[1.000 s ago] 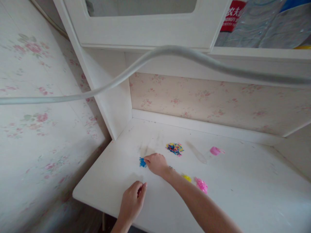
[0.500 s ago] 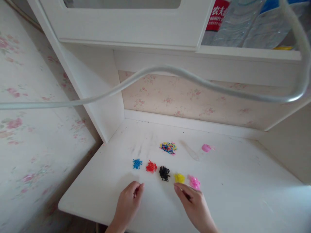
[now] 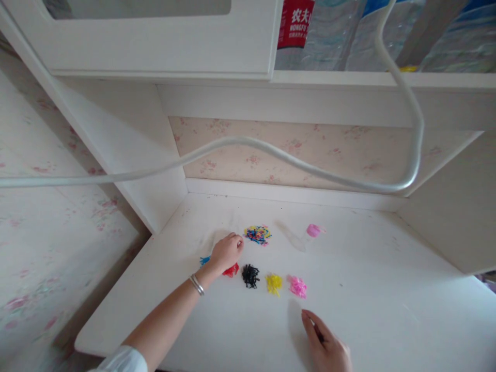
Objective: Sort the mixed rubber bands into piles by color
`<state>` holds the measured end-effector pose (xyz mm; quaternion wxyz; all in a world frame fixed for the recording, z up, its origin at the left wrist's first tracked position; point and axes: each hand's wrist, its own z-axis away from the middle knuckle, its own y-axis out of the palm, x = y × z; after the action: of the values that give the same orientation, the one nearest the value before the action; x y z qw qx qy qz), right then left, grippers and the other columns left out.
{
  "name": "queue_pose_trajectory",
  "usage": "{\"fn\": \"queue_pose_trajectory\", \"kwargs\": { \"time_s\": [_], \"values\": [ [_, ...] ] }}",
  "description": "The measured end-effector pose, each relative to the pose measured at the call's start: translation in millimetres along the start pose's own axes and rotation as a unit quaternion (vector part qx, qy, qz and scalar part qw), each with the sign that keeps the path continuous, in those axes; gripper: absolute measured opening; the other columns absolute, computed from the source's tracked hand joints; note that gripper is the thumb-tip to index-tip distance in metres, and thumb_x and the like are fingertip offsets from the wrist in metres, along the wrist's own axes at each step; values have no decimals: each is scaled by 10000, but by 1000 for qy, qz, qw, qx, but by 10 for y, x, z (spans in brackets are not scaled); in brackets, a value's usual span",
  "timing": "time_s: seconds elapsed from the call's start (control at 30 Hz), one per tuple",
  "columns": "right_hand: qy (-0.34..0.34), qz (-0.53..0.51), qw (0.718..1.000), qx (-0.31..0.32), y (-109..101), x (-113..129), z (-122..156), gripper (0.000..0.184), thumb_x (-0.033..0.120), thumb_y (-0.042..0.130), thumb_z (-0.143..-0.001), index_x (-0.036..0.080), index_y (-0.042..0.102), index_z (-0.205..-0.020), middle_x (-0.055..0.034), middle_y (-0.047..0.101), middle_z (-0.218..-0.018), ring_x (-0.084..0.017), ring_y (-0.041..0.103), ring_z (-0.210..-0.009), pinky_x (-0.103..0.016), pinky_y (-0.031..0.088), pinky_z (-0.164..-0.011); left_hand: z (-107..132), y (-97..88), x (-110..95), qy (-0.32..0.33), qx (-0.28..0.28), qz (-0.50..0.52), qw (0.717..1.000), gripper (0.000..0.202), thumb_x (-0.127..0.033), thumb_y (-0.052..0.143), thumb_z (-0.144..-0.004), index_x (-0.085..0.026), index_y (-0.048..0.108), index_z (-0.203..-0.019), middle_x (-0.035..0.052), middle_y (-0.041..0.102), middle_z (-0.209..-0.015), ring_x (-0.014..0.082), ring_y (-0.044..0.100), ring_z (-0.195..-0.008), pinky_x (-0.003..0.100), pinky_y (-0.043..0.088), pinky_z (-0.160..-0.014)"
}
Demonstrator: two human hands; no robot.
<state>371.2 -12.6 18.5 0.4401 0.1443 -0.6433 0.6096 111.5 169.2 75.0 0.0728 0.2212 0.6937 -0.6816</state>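
Observation:
On the white desk point(image 3: 368, 289) lies a row of small piles of tiny bands: blue point(image 3: 204, 260), red point(image 3: 233, 270), black point(image 3: 250, 275), yellow point(image 3: 274, 283) and pink point(image 3: 297, 287). A mixed-colour pile point(image 3: 258, 234) lies behind them. My left hand point(image 3: 227, 251), a bracelet on its wrist, hovers over the blue and red piles. Its fingers are curled together just left of the mixed pile, and what they hold is hidden. My right hand point(image 3: 325, 345) rests near the desk's front edge with its fingers stretched out, holding nothing.
A clear small container with a pink cap point(image 3: 313, 230) lies behind the pink pile. A white cable point(image 3: 271, 147) hangs across the view. A cabinet and a shelf with packed water bottles point(image 3: 310, 31) sit overhead. Floral wallpaper point(image 3: 46, 217) covers the left wall.
My left hand moved from the front edge forward over the blue and red piles toward the mixed pile. My right hand drew back from the yellow pile toward me.

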Motion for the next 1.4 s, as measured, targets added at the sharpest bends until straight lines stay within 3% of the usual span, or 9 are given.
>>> {"fn": "queue_pose_trajectory", "kwargs": {
  "time_s": [0.13, 0.27, 0.43, 0.83, 1.13, 1.4],
  "values": [
    [1, 12, 1000, 11, 7, -7, -1, 526, 651, 425, -763, 249, 726, -922, -10, 721, -729, -156, 659, -658, -179, 468, -588, -269, 100, 81, -5, 13, -31, 999, 253, -282, 418, -911, -206, 631, -1026, 62, 599, -1064, 139, 605, -845, 247, 418, -743],
    [1, 15, 1000, 18, 8, -8, -5, 523, 648, 410, -777, 258, 728, -921, -10, 715, -706, -155, 657, -651, -182, 463, -588, -362, 175, 115, 0, 24, -49, 998, 272, -297, 395, -925, -222, 622, -1055, 58, 571, -1075, 143, 598, -846, 250, 415, -730],
    [1, 16, 1000, 13, 32, -42, -24, 503, 643, 421, -777, 274, 732, -920, -14, 727, -762, -159, 666, -681, -181, 468, -603, -399, 216, 119, 13, 33, -59, 998, 278, -300, 396, -928, -262, 610, -1100, 40, 562, -1089, 132, 589, -866, 234, 404, -730],
    [-8, 31, 999, 27, 62, -113, -32, 493, 632, 402, -805, 288, 721, -957, -10, 734, -874, -163, 674, -777, -172, 467, -648, -422, 231, 161, 10, 37, -73, 997, 294, -332, 382, -927, -252, 656, -993, 28, 590, -1062, 135, 595, -887, 231, 414, -739],
    [-14, 35, 999, 20, 62, -97, -29, 488, 622, 398, -804, 286, 724, -943, -12, 732, -800, -159, 668, -710, -179, 458, -610, -375, 233, 94, 16, 54, -74, 996, 335, -431, 409, -904, -260, 622, -1098, 38, 574, -1103, 145, 597, -913, 236, 428, -766],
    [-18, 32, 999, 18, 56, -70, -29, 478, 617, 403, -796, 289, 729, -916, -6, 722, -744, -149, 657, -662, -176, 454, -591, -385, 227, 99, 32, 61, -75, 995, 325, -417, 408, -908, -300, 601, -1143, 25, 561, -1099, 141, 594, -908, 239, 427, -765]
  ]
}}
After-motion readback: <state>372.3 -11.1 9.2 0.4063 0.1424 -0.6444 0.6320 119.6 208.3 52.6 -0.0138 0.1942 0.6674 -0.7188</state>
